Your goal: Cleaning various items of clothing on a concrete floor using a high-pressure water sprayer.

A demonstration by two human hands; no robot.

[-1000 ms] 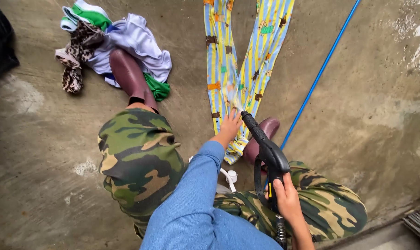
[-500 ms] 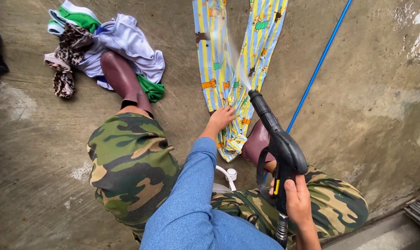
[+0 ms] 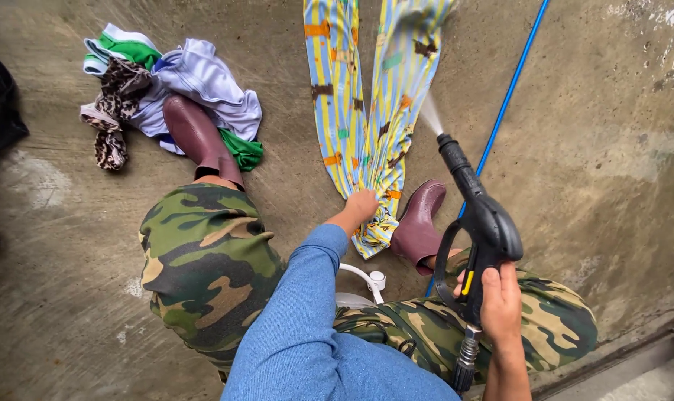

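A striped yellow-and-blue garment (image 3: 367, 96) lies spread on the wet concrete floor. My left hand (image 3: 361, 206), in a blue sleeve, presses down and grips its near end. My right hand (image 3: 500, 304) is closed around the handle of a black pressure-washer gun (image 3: 477, 215). Its nozzle points away from me at the cloth, and a fine water spray (image 3: 428, 111) fans out from the tip onto the garment's right half.
A heap of clothes (image 3: 166, 89) lies at the upper left beside my maroon left boot (image 3: 199, 141). My right boot (image 3: 419, 226) rests by the garment. A blue hose (image 3: 512, 89) runs diagonally across the floor. A white stool (image 3: 363, 286) shows between my camouflage-clad knees.
The washer gun has swung from the garment's middle to the right and lifted, so the spray now hits the right strip. My left hand stays on the cloth's near end.
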